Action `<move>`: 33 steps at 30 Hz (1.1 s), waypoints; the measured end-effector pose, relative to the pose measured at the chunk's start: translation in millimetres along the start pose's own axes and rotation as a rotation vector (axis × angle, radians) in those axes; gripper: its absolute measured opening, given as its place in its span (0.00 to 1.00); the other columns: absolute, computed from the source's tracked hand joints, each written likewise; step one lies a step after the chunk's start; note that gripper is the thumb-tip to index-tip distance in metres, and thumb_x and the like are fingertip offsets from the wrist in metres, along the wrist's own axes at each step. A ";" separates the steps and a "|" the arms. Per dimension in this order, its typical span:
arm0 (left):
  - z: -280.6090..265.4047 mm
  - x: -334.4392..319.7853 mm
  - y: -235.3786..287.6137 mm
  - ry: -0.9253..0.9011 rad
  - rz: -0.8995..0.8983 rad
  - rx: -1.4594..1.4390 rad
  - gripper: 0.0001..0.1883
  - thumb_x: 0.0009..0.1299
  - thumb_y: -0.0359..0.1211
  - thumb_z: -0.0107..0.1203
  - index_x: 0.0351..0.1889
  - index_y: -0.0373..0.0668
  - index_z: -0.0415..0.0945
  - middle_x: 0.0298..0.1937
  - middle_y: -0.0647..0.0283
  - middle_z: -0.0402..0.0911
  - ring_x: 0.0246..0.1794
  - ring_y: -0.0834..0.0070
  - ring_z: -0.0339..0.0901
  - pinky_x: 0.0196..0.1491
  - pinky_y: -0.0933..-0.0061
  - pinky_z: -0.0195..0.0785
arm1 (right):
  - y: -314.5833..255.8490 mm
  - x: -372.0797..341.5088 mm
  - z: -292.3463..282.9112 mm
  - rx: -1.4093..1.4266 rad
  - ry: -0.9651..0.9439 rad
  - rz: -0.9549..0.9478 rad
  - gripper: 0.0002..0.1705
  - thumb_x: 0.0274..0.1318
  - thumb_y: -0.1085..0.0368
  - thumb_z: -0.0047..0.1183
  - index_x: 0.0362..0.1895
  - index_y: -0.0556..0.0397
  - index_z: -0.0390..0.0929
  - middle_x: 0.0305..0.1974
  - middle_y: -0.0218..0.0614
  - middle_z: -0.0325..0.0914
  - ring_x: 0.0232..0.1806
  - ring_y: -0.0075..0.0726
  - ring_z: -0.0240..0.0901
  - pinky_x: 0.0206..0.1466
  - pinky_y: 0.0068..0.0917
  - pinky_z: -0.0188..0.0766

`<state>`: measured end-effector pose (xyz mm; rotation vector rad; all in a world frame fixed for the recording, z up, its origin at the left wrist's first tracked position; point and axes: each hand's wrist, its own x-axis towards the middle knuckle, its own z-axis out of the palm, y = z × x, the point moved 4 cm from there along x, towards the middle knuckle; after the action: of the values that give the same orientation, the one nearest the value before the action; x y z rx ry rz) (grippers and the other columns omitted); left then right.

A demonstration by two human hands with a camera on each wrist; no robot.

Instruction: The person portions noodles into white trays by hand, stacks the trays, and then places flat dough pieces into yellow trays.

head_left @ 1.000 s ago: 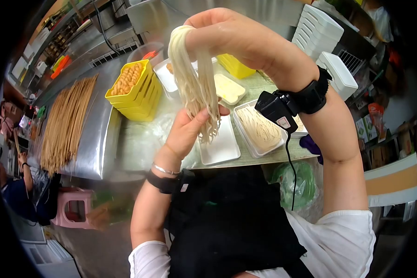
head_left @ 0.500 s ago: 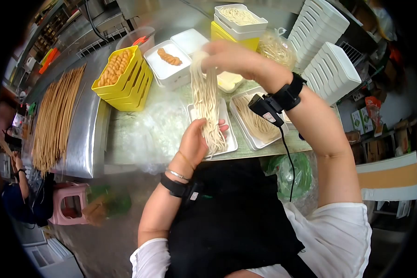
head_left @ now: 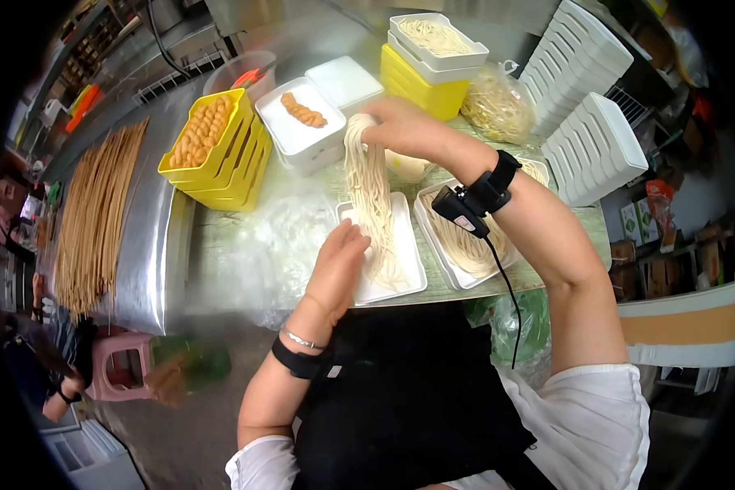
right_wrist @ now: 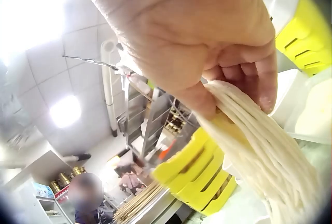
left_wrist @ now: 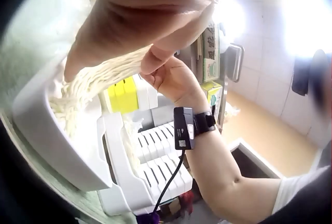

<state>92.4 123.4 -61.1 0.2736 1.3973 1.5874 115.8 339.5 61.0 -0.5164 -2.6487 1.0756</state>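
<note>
My right hand (head_left: 408,126) grips a bundle of long pale noodles (head_left: 367,180) at its folded upper end. In the right wrist view, the noodles (right_wrist: 259,151) drape over the curled fingers and run downward. Their lower ends lie in a shallow white tray (head_left: 419,273) near the table's front edge. My left hand (head_left: 335,261) is at the tray's left side, its fingers extended alongside the strands. The left wrist view has those fingers (left_wrist: 88,47) stretched over the noodles above the tray wall (left_wrist: 57,141).
Right of the tray, another white container (head_left: 457,282) holds noodles. Stacked yellow crates (head_left: 249,163) with twisted brown pieces stand left; a white box (head_left: 306,155) carries one such piece. Behind are a noodle tray (head_left: 441,61), a bag (head_left: 498,106) and stacked white trays (head_left: 580,73). Sticks (head_left: 98,212) lie far left.
My right hand has lowered the noodles from high up, bringing their ends into the tray. My left hand has let go of the lower strands and shifted to their left side.
</note>
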 end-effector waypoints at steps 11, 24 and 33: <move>-0.2 41.5 40.7 -0.186 -0.140 -0.184 0.35 0.80 0.55 0.37 0.71 0.36 0.51 0.57 0.38 0.76 0.53 0.53 0.81 0.56 0.58 0.77 | -7.1 -1.4 -6.0 0.049 0.001 0.009 0.19 0.51 0.62 0.57 0.46 0.59 0.80 0.38 0.42 0.81 0.40 0.38 0.77 0.45 0.32 0.73; 10.2 50.9 35.2 -0.167 -0.228 0.036 0.31 0.78 0.51 0.45 0.68 0.35 0.60 0.54 0.54 0.79 0.50 0.66 0.81 0.55 0.66 0.75 | -21.0 -153.9 103.4 -0.358 0.081 -0.338 0.04 0.44 0.71 0.55 0.28 0.53 0.75 0.29 0.38 0.75 0.35 0.47 0.73 0.39 0.41 0.71; 6.5 5.1 61.3 -0.196 0.689 1.201 0.20 0.69 0.32 0.59 0.58 0.41 0.76 0.56 0.53 0.79 0.53 0.59 0.78 0.58 0.63 0.69 | -17.5 -177.2 108.7 -0.246 0.073 -0.260 0.08 0.45 0.66 0.61 0.32 0.53 0.79 0.32 0.36 0.75 0.41 0.45 0.72 0.46 0.40 0.67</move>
<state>63.7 139.1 -8.6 1.7035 2.0653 0.9315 235.7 187.9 -17.7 -0.2389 -2.7033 0.6490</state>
